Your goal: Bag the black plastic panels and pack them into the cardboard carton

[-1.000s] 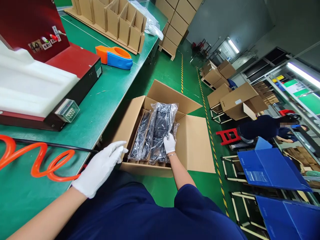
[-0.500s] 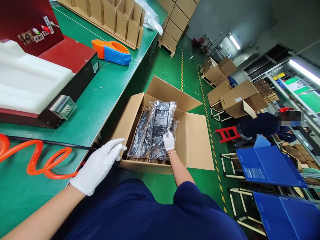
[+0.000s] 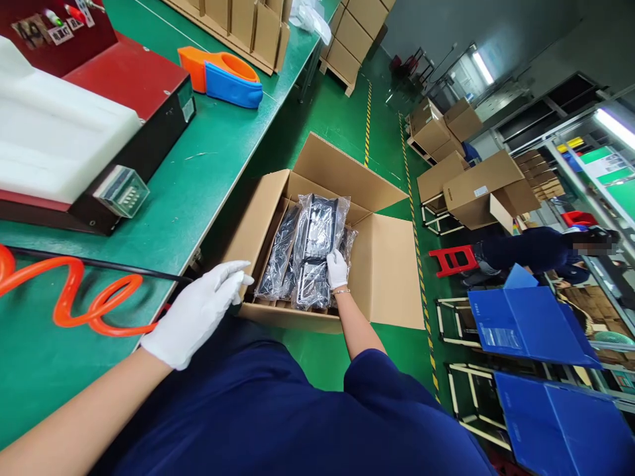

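Part [image 3: 322, 221]: black, long and narrow, with recessed panels and a raised rim; glossy where light catches its clear bag [image 3: 301, 254].
Place: centre of the frame, in the mouth of the open carton [image 3: 397, 274], just right of other bagged parts [image 3: 278, 264].
Weight: probably light, going by its thin-walled, plastic look.
Stiffness: the part looks rigid; the wrinkled bag is surely limp.
Slip: the film may slide over the part, so loose folds would make a poor grip.
Fragility: thin edges could scuff or crack if knocked.
Best hold: the long side edges near mid-length, pinched firmly through the film.
Right hand [image 3: 338, 270]: fingers curled closed on the part's right edge.
Left hand [image 3: 196, 314]: left of centre, fingers extended, nothing visible in it; whether it touches the carton, I cannot tell.
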{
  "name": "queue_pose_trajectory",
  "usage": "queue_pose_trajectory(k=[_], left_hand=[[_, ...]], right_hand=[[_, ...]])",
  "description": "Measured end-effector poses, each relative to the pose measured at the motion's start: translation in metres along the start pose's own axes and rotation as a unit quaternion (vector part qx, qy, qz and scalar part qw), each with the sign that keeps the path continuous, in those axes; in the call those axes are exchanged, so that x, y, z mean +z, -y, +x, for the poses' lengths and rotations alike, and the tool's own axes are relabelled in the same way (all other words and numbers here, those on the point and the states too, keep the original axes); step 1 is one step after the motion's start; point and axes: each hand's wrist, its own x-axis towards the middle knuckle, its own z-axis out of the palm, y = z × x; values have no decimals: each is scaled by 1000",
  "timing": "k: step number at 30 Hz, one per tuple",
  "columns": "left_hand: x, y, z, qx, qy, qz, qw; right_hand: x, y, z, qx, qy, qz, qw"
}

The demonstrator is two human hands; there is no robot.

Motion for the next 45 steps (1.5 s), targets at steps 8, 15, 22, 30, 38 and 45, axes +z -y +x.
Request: queue_pose_trajectory(k=[8,15,22,30,38,45], left_hand=[[-1,-1,-1,1,-2,7,1000],[2,-1,-1,2,-4,-11,1000],[1,-7,-5,12,0,6,1000],[2,-9,-4,1,1,1,1000],[1,-11,-4,-5,20,9,1000],[1,-10,-4,-9,14,10,1000]], right_hand=[[-5,5,1,32,15,-75,997],[-19,9,7,66,75,-200,975],[3,33,20,71,152,-313,935],[51,44,2,49,233,-331,913],[1,2,26,64,221,-328,916],[8,-2,24,103,153,-324,928]])
